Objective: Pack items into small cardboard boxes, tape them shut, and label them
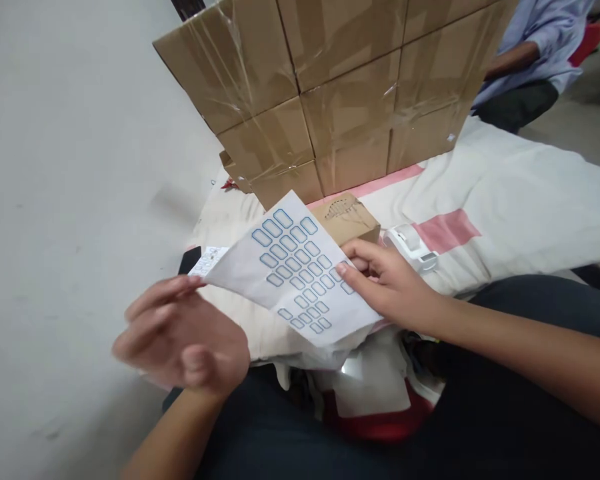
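My right hand [387,283] grips the right edge of a white sheet of stickers [303,273], thumb on top and fingers folded underneath. Rows of blue-outlined rounded rectangles cover the sheet, which tilts above the cloth. Palm up, my left hand [190,333] is at the sheet's left corner, its thumb apart from the fingers. Its fingertips meet or nearly meet that corner; I cannot tell whether they touch. Behind the sheet lies a small brown cardboard box [353,217] with a dark printed mark, partly covered. A white tape dispenser [410,245] sits right of the box.
Several taped cardboard boxes [350,100] form a tall stack at the back. White cloth with pink patches [520,193] covers the surface. A small patterned card [207,260] and a dark object [190,259] lie at left. Another person's arm [513,60] shows at upper right.
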Demonstrator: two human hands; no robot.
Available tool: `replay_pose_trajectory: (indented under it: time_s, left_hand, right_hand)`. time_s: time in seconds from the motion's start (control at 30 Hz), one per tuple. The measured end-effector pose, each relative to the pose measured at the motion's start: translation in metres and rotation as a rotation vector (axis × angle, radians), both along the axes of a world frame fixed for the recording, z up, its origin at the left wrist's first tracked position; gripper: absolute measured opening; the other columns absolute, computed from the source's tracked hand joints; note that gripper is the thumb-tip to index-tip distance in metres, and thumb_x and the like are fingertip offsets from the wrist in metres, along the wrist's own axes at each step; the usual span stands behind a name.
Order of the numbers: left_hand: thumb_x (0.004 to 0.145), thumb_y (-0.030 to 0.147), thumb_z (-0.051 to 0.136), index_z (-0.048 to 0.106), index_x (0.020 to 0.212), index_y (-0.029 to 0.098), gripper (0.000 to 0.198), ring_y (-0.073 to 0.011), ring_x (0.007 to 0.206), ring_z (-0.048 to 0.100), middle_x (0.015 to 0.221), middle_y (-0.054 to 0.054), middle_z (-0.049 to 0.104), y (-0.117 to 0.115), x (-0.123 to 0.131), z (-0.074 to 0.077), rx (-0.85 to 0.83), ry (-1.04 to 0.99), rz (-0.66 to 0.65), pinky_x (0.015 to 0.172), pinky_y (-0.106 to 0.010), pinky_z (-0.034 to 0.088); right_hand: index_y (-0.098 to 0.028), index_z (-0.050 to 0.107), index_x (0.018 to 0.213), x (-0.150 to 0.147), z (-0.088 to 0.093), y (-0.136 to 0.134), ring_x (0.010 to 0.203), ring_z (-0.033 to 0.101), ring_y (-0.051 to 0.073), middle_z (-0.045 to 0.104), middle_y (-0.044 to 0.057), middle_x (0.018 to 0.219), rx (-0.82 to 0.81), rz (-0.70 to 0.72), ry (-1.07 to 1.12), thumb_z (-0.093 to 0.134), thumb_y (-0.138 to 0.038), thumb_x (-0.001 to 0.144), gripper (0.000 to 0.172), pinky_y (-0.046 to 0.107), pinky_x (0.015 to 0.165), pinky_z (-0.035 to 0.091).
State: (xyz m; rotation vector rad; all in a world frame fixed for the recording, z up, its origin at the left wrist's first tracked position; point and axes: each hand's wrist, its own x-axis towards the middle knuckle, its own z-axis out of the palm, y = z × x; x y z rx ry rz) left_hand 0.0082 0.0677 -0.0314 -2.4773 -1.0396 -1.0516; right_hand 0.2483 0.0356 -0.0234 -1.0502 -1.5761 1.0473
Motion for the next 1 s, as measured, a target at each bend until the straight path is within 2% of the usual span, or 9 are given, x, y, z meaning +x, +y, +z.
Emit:
replay_pose_trajectory:
  time_s: [0.2, 0.33, 0.4, 0.53, 0.63, 1.0]
  left_hand:
    - [0.082, 0.055, 0.071, 0.063, 0.124, 0.028, 0.051, -0.0369, 0.141, 0.038, 0.138, -0.011, 0.058, -0.012, 0.011, 0.015, 0.017, 0.042, 0.021, 0.12, -0.055, 0.015]
    - [0.079, 0.062, 0.071, 0.06, 0.131, 0.024, 0.064, -0.0384, 0.14, 0.038, 0.144, -0.014, 0.053, -0.022, 0.015, 0.013, 0.098, 0.085, 0.046, 0.121, -0.056, 0.01]
    - [0.081, 0.058, 0.07, 0.06, 0.132, 0.023, 0.062, -0.0373, 0.139, 0.041, 0.145, -0.015, 0.053, -0.024, 0.017, 0.01, 0.106, 0.113, 0.049, 0.121, -0.056, 0.009]
    - [0.085, 0.042, 0.067, 0.065, 0.128, 0.026, 0.046, -0.0338, 0.137, 0.045, 0.145, -0.01, 0.058, -0.023, 0.02, 0.007, 0.108, 0.14, 0.019, 0.12, -0.055, 0.011]
    - [0.086, 0.037, 0.065, 0.067, 0.125, 0.027, 0.04, -0.0328, 0.135, 0.047, 0.144, -0.008, 0.059, -0.023, 0.021, 0.008, 0.112, 0.143, -0.003, 0.118, -0.055, 0.015]
    - [0.089, 0.032, 0.057, 0.063, 0.133, 0.024, 0.045, -0.0323, 0.133, 0.048, 0.143, -0.009, 0.06, -0.023, 0.021, 0.007, 0.062, 0.177, -0.042, 0.118, -0.055, 0.017]
  right_hand:
    - [-0.018, 0.06, 0.096, -0.005, -0.002, -0.003, 0.075, 0.062, 0.011, 0.067, 0.0, 0.085, 0.073, 0.077, -0.043, 0.053, -0.033, 0.099, 0.016, 0.023, 0.064, 0.044]
    - [-0.018, 0.062, 0.097, -0.009, -0.003, -0.007, 0.076, 0.062, 0.01, 0.067, -0.001, 0.086, 0.177, 0.164, -0.099, 0.052, -0.025, 0.099, 0.013, 0.023, 0.07, 0.045]
    - [-0.017, 0.062, 0.096, -0.011, -0.004, -0.008, 0.074, 0.06, 0.01, 0.066, -0.001, 0.084, 0.204, 0.205, -0.147, 0.051, -0.024, 0.099, 0.013, 0.023, 0.07, 0.044]
    - [-0.016, 0.061, 0.09, -0.012, -0.005, -0.01, 0.077, 0.061, 0.011, 0.068, 0.002, 0.088, 0.225, 0.235, -0.188, 0.049, -0.027, 0.101, 0.019, 0.025, 0.07, 0.044]
    - [-0.016, 0.061, 0.089, -0.012, -0.006, -0.01, 0.077, 0.061, 0.012, 0.069, 0.002, 0.087, 0.256, 0.239, -0.189, 0.049, -0.025, 0.1, 0.019, 0.026, 0.071, 0.044]
    - [-0.017, 0.062, 0.091, -0.012, -0.007, -0.01, 0.073, 0.06, 0.011, 0.068, 0.0, 0.083, 0.25, 0.214, -0.218, 0.05, -0.026, 0.1, 0.017, 0.025, 0.068, 0.043]
